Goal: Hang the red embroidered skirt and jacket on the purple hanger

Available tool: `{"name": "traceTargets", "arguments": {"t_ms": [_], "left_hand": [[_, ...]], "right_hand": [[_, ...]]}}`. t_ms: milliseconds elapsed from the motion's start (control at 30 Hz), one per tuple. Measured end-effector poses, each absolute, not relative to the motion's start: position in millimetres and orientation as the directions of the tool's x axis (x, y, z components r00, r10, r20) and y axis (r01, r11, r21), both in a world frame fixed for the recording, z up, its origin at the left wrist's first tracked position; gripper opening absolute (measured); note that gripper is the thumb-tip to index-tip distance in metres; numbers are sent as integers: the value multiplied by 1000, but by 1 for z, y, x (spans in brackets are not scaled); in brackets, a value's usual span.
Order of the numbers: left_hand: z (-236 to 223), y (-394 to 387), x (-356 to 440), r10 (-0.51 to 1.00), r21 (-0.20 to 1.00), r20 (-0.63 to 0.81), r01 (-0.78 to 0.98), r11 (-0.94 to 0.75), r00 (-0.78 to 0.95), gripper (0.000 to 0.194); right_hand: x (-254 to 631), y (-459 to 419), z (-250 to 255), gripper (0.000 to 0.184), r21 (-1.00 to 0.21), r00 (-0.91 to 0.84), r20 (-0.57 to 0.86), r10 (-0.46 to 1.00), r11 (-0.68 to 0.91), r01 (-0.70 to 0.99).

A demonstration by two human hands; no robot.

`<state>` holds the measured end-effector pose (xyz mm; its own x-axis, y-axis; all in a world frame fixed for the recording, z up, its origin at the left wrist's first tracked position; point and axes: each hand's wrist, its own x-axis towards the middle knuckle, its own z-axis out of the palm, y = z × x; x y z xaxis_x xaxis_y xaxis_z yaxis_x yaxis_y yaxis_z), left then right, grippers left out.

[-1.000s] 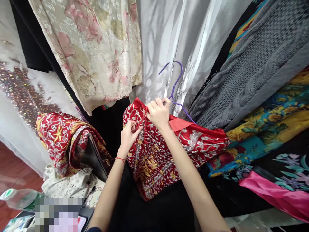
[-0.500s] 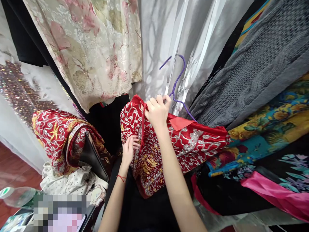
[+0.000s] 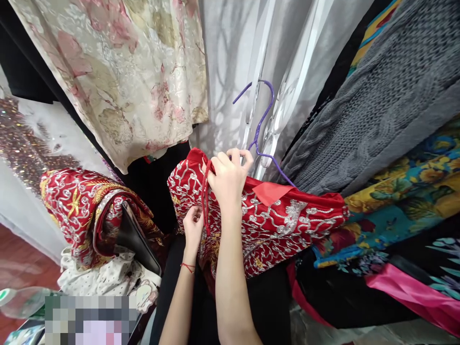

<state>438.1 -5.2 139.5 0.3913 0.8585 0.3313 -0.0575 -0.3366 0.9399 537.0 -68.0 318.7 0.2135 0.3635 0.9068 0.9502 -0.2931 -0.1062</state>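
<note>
A red garment (image 3: 280, 220) with silver and gold embroidery hangs on a purple wire hanger (image 3: 264, 120). My right hand (image 3: 226, 177) is closed on the top of the garment at the hanger's neck, where a thin red strap loops over. My left hand (image 3: 193, 225) is lower, fingers pinched on the red strap (image 3: 205, 206) against the embroidered cloth. A red thread bracelet is on my left wrist.
A floral cream cloth (image 3: 136, 72) and a white sheer garment (image 3: 251, 57) hang behind. A grey knit (image 3: 377, 96), bright printed fabrics (image 3: 406, 191) and pink satin (image 3: 413, 297) fill the right. A second red embroidered piece (image 3: 82, 211) lies over a black bag at left.
My left hand has slid down from the garment's top along the strap. The garment and right hand shifted slightly left and up.
</note>
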Motion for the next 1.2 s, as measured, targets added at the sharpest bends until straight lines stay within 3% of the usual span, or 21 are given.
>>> {"name": "traceTargets", "arguments": {"t_ms": [200, 333, 533, 667, 733, 933, 1100, 1200], "left_hand": [[155, 0, 420, 839, 985, 163, -130, -111, 519, 32], [179, -5, 411, 876, 993, 38, -116, 21, 480, 35], [230, -36, 406, 921, 959, 138, -280, -33, 365, 28], [246, -43, 408, 895, 944, 258, -292, -154, 363, 27], [244, -38, 408, 878, 945, 285, -268, -190, 385, 29], [221, -19, 395, 866, 958, 257, -228, -172, 429, 37], [213, -22, 380, 830, 958, 285, -160, -237, 479, 31], [213, -25, 372, 801, 954, 290, -92, -285, 523, 29]], "right_hand": [[536, -70, 319, 21, -94, 223, 894, 389, -322, 942], [536, -70, 318, 19, -86, 208, 904, 375, -318, 944], [538, -67, 316, 17, -80, 199, 906, 374, -310, 947], [538, -71, 319, 14, -122, 215, 896, 389, -251, 960], [532, -80, 318, 15, -161, 205, 899, 386, -144, 976], [482, -111, 268, 44, -384, 255, 883, 394, 294, 875], [435, -116, 204, 35, -500, 478, 866, 148, 248, 830], [419, -121, 186, 26, -680, 617, 733, 285, 276, 680]]}}
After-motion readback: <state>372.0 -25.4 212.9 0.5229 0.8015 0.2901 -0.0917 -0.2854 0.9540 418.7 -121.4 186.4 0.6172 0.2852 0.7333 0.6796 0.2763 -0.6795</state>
